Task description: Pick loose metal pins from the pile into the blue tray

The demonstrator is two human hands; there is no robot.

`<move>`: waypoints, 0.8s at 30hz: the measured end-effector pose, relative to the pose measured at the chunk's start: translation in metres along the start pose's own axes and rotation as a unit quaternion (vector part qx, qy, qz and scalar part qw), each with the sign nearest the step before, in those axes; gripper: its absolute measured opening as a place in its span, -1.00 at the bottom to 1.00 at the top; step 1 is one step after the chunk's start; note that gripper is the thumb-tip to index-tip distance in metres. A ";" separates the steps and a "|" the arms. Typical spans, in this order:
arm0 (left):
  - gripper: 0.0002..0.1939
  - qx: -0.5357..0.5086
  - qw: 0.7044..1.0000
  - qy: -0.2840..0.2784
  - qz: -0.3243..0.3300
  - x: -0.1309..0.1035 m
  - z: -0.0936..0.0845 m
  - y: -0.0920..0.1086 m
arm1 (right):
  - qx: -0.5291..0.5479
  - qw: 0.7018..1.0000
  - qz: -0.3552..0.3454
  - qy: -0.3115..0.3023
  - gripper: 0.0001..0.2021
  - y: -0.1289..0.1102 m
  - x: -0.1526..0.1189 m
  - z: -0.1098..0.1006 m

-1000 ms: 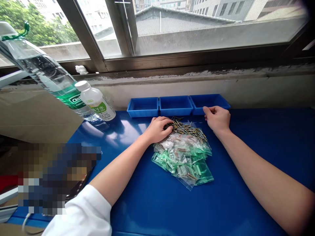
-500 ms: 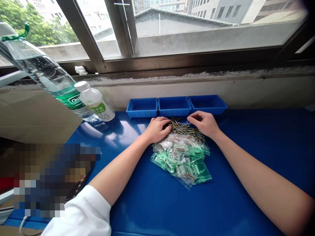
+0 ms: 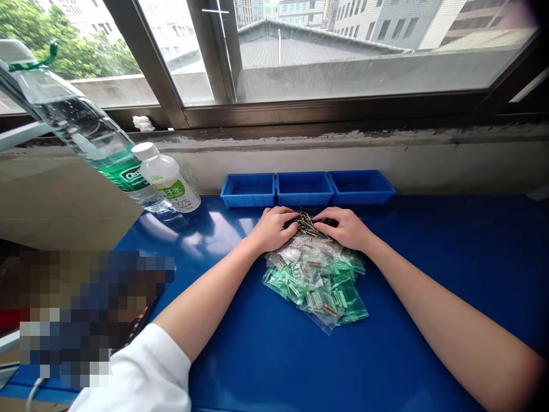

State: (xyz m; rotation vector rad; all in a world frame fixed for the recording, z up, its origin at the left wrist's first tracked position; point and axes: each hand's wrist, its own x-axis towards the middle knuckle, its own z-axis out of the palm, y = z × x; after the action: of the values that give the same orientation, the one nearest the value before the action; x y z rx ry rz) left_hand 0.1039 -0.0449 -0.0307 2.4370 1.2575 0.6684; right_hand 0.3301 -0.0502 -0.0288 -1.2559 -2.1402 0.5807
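White sleeve [image 3: 139, 369], lower left. Left hand [image 3: 275, 229], mid-frame, curled against pins [image 3: 306, 222], hold unclear. Bags [image 3: 315, 274] just below. Right hand [image 3: 350, 230] curled opposite, hold hidden. Right bin [image 3: 364, 197], upper centre-right: few dark slivers [image 3: 345, 185] inside; bulk heaped, apparently early.

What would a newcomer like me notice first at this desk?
Probably the heap of thin dark and brass-coloured pins on the glossy blue table, with the bare left hand and bare right hand at its sides. Clear and green plastic packets lie on the near side, and three blue rectangular trays line up behind. At the left, a tall clear bottle with a green label stands out too.
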 end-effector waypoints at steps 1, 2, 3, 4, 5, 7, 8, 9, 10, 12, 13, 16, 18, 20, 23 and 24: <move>-0.65 -0.001 1.000 0.000 0.000 0.000 0.000 0.000 | 0.004 1.000 0.002 0.003 -0.79 0.000 0.000 0.000; -0.65 -0.001 1.000 -0.001 0.000 0.000 0.000 0.000 | 0.006 1.000 0.006 0.005 -0.79 0.001 0.000 0.001; -0.65 0.000 1.000 -0.001 0.000 0.000 0.000 0.000 | 0.007 1.000 0.012 0.006 -0.79 0.001 -0.001 0.001; -0.64 0.001 1.000 -0.002 -0.001 0.000 -0.001 0.001 | 0.007 1.000 0.020 0.007 -0.79 0.001 -0.001 0.001; -0.64 0.001 1.000 -0.003 -0.001 0.000 -0.001 0.001 | 0.007 1.000 0.028 0.007 -0.79 0.001 -0.001 0.001; -0.64 0.003 1.000 -0.006 -0.003 0.000 -0.002 0.002 | 0.006 0.999 0.044 0.007 -0.79 0.001 -0.001 0.001; -0.64 0.003 1.000 -0.007 -0.004 0.000 -0.002 0.002 | 0.006 0.999 0.052 0.006 -0.79 0.000 -0.001 0.001; -0.64 0.004 1.000 -0.008 -0.005 0.000 -0.002 0.002 | 0.006 0.998 0.059 0.007 -0.79 0.000 0.000 0.001; -0.64 0.005 1.000 -0.008 -0.005 0.000 -0.002 0.002 | 0.006 0.998 0.065 0.006 -0.79 -0.001 0.000 0.001; -0.65 0.006 1.000 -0.006 -0.004 0.000 -0.002 0.002 | 0.007 0.997 0.074 0.004 -0.79 -0.001 0.000 0.001; -0.65 0.006 1.000 -0.005 -0.003 0.000 -0.002 0.002 | 0.008 0.997 0.076 0.004 -0.79 -0.001 0.000 0.001; -0.66 0.003 1.000 -0.001 0.001 0.000 0.000 -0.001 | 0.011 0.997 0.075 0.005 -0.79 0.000 0.000 0.002; -0.67 -0.001 1.000 0.002 0.004 0.001 0.001 -0.002 | 0.010 0.997 0.075 0.008 -0.78 0.001 0.000 0.003; -0.69 -0.006 1.000 0.007 0.008 0.001 0.002 -0.004 | 0.008 0.997 0.073 0.010 -0.77 0.002 0.000 0.003; -0.73 -0.015 1.000 0.014 0.014 0.002 0.003 -0.006 | 0.010 0.997 0.074 0.012 -0.75 0.003 -0.001 0.004; -0.74 -0.018 1.000 0.017 0.017 0.002 0.003 -0.006 | 0.013 0.997 0.076 0.013 -0.75 0.003 -0.001 0.004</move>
State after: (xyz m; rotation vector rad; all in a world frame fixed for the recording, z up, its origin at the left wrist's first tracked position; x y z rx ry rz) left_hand 0.1028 -0.0401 -0.0358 2.4314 1.2090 0.7382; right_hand 0.3298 -0.0497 -0.0339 -1.4127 -2.0223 0.6505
